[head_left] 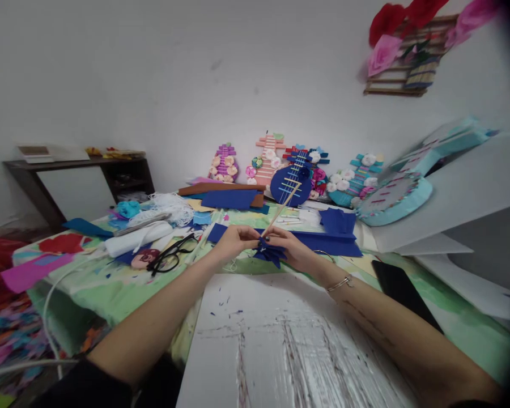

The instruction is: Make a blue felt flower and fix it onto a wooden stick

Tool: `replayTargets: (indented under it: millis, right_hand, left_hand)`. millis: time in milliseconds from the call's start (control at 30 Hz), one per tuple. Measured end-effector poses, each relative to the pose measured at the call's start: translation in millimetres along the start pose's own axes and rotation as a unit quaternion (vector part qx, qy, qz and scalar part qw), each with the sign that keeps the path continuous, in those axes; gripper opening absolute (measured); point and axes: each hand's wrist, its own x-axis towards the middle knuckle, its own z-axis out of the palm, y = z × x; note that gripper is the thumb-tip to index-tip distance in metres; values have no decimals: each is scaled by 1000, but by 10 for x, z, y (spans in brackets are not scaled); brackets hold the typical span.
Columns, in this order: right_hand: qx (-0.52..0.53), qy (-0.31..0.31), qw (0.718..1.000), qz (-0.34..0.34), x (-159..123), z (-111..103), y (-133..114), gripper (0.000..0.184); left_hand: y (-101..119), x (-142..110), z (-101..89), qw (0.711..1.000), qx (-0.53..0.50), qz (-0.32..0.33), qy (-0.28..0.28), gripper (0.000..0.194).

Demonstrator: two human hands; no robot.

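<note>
My left hand and my right hand meet above the near edge of the table, fingers closed in a pinch. Between them is a dark blue paper flower, its petals hanging below the fingertips. A thin wooden stick slants up and to the right from the flower's centre; the fingertips of both hands surround its lower end. Which fingers grip the stick is partly hidden. Just behind the hands lies a long strip of blue paper.
A white board with blue scraps lies in front of me. Black glasses and white string lie left; a black phone lies right. Decorated paper lutes, including a blue one, lean against the wall.
</note>
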Motion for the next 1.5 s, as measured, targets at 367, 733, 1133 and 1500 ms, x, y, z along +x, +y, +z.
replayTargets:
  millis: [367, 733, 1133, 1500]
  right_hand:
    - [-102, 60, 992, -40, 97, -46, 130, 26]
    - [-71, 60, 996, -13, 67, -38, 66, 23]
    - [-13, 35, 999, 22, 16, -3, -14, 20]
    - [37, 12, 998, 54, 54, -79, 58, 13]
  left_hand:
    - [0, 1, -42, 999, 24, -39, 16, 19]
    - [-31, 26, -23, 998, -14, -67, 6, 14]
    - [-17, 8, -80, 968, -175, -181, 11, 18]
    - [-73, 48, -65, 984, -122, -128, -26, 23]
